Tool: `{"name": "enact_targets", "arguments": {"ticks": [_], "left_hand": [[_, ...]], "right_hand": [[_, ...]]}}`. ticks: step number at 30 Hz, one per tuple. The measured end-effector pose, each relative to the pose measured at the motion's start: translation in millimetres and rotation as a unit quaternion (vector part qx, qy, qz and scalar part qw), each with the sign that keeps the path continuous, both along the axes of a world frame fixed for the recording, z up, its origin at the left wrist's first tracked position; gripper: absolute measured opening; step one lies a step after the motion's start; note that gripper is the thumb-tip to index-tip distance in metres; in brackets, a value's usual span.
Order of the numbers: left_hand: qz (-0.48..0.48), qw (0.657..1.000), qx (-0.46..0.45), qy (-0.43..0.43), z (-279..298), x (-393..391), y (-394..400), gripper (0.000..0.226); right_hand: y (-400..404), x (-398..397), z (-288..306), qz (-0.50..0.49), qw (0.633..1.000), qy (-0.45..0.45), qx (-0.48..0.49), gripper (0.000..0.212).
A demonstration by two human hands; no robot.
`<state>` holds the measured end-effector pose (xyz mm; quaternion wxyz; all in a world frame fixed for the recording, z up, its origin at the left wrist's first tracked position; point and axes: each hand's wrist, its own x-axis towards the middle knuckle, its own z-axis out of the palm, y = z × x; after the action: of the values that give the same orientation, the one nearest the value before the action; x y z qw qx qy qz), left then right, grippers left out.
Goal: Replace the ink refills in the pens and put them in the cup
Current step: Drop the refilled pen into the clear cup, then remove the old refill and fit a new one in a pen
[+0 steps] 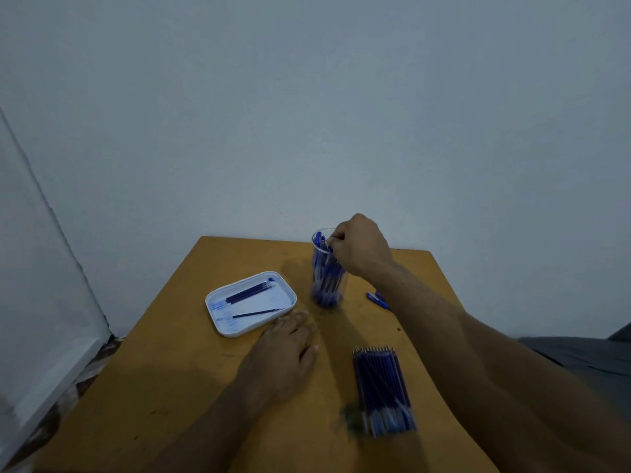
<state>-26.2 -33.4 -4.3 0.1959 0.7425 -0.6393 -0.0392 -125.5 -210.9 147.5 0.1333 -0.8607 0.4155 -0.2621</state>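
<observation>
A clear cup (327, 288) full of blue pens stands at the far middle of the wooden table (164, 387). My right hand (362, 245) is over the cup's rim, its fingers curled round the top of a blue pen (324, 247) in the cup. My left hand (285, 353) lies flat on the table with straight fingers, just right of the white tray (218, 322). That tray holds several dark refills (249, 293). A bundle of blue refills (382, 387) lies near the front right.
A blue pen part (377, 299) lies on the table right of the cup, partly behind my right forearm. The wall stands right behind the table's far edge. Floor shows at the left, below the table.
</observation>
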Motion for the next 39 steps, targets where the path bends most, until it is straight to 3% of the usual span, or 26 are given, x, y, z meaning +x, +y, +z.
{"name": "enact_targets", "arguments": {"ticks": [4, 8, 12, 15, 21, 39], "left_hand": [[0.003, 1.0, -0.004, 0.002, 1, 1, 0, 0.055], [0.001, 1.0, 0.005, 0.007, 0, 0, 0, 0.055], [0.001, 1.0, 0.001, 0.007, -1, -1, 0, 0.054], [0.0, 1.0, 0.0, 0.009, 1, -2, 0, 0.054], [0.004, 1.0, 0.008, 0.012, -1, 0, 0, 0.055], [0.0, 1.0, 0.009, 0.009, 3, -1, 0, 0.054]], "right_hand": [[-8, -9, -2, 0.012, 0.998, -0.064, 0.009, 0.022], [-16, -37, -18, -0.084, 0.99, -0.105, -0.033, 0.017], [-14, -69, -59, -0.108, 0.991, 0.047, 0.056, 0.03], [-9, -85, -88, -0.088, 0.983, 0.152, 0.056, 0.033], [-8, -81, -103, -0.054, 0.977, 0.205, 0.038, 0.042], [-15, -73, -101, -0.078, 0.987, 0.114, 0.077, 0.013]]}}
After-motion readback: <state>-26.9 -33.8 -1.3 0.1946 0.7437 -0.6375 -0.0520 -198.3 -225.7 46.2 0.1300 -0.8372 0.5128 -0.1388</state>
